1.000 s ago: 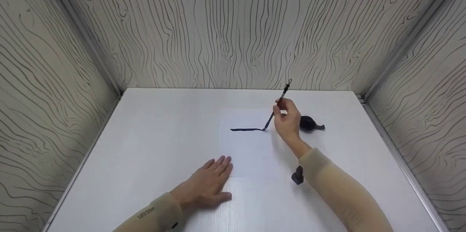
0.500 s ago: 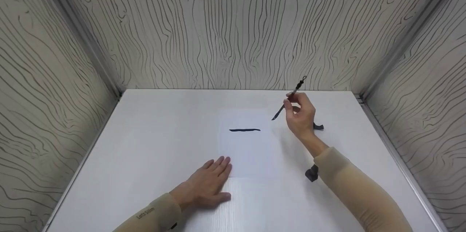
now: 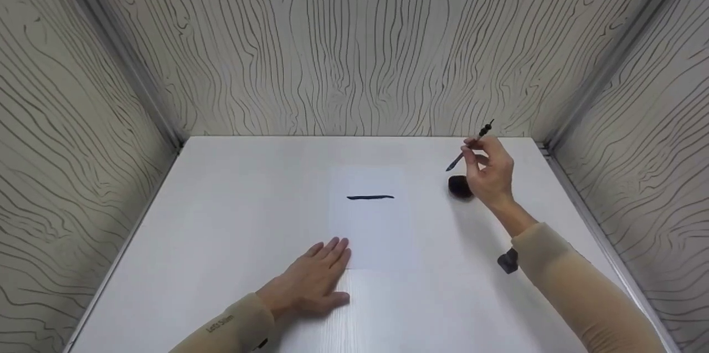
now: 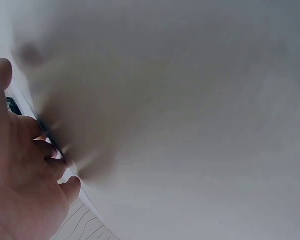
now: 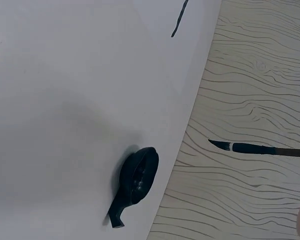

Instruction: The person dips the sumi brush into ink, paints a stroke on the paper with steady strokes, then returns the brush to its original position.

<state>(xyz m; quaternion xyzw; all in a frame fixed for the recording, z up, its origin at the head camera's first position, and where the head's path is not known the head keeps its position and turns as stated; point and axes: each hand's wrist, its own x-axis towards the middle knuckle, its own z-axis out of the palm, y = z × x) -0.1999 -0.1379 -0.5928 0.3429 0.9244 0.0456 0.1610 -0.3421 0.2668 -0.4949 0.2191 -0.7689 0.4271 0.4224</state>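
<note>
My right hand [image 3: 492, 173] pinches a dark-handled ink brush [image 3: 457, 160] between thumb and fingers, its bristle tip slanting down to the left in the air. Just below that tip is a small black ink dish [image 3: 459, 187], partly hidden by the hand; the right wrist view shows its dark hollow and a short handle [image 5: 116, 215]. A sheet of white paper [image 3: 376, 231] bears one horizontal black stroke [image 3: 370, 197]. With fingers extended, my left hand [image 3: 313, 278] rests on the paper's lower left corner and the table beside it.
The white table [image 3: 238, 203] meets wood-grain patterned panels [image 3: 343, 54] at the back and both sides. Grey metal strips run along the panel corners.
My right hand has lifted the brush off the end of the stroke and carried it right, to above the ink dish. The left hand has stayed in place.
</note>
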